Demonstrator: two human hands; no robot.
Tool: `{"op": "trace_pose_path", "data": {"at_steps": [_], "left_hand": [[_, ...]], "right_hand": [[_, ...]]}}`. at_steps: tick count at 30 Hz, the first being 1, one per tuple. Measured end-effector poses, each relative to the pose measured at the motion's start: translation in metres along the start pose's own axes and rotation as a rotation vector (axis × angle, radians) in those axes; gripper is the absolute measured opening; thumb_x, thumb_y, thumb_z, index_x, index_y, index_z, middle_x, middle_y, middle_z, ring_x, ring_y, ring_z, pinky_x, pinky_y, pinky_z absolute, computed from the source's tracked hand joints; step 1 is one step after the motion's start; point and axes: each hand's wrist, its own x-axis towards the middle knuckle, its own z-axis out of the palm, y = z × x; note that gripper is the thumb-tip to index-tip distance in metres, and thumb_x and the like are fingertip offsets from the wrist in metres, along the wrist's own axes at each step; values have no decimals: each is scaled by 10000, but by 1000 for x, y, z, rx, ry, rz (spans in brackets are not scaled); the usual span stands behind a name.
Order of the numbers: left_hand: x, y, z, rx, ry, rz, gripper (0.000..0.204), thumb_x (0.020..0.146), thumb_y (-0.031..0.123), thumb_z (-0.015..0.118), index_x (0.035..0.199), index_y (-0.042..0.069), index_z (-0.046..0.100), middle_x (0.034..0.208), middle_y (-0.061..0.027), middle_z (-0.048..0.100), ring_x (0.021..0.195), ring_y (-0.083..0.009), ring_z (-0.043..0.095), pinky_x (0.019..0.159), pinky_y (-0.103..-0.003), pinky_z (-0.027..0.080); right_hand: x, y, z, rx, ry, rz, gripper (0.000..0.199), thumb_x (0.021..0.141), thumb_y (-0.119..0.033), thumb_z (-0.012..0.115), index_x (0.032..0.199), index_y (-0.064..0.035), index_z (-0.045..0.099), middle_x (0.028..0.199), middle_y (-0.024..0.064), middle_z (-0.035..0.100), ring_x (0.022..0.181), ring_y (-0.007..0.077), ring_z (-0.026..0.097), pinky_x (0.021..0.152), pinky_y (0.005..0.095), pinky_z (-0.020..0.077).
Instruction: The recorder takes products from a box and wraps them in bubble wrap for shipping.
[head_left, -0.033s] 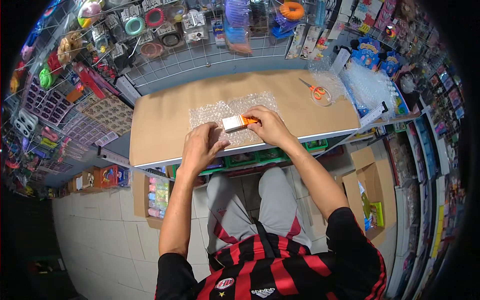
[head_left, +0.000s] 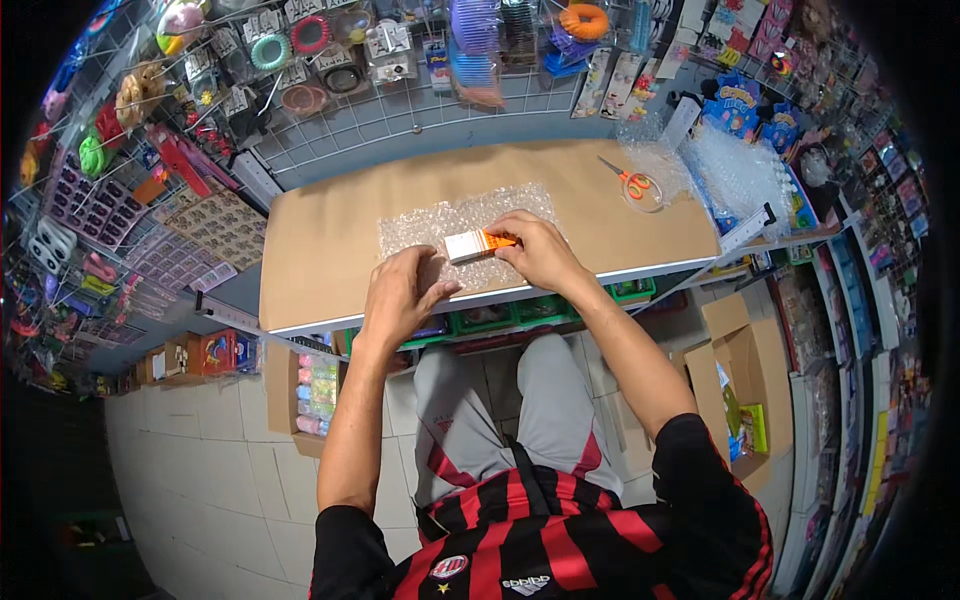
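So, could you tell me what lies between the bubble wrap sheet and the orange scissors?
Only bare brown table top between bubble wrap sheet and orange scissors, in the head view.

Bright even light, sharp centre, bent dark rim

A brown-topped table (head_left: 330,240) stands against a wire-grid wall (head_left: 420,110) of hanging goods, above pale floor tiles (head_left: 200,480).

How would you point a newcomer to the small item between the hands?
Start at the tan tabletop below the wire display grid, then find the sheet of bubble wrap at its middle. On it, between the left hand and right hand, lies a small white box with an orange end, the only solid-coloured thing there.
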Motion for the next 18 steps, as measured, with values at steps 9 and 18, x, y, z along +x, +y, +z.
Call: {"op": "trace_pose_path", "data": {"at_steps": [9,18], "left_hand": [[-4,3,-8,48,30,99,574,811,258,882,1249,-11,628,1102,-224,717,997,-383,707,877,-444,564],[20,-4,-5,-23,-9,118,531,808,235,853,1276,74,664,1064,-145,720,1019,-362,661,887,-444,530]], "right_hand": [[7,-14,-1,-20,-54,60,400,817,-45,797,1206,-23,706,1135,149,695,1028,312,685,908,399,551],[8,-13,3,1,-71,97,424,782,-32,839,1193,-49,733,1058,130,685,938,258,669,838,362,547]]}}
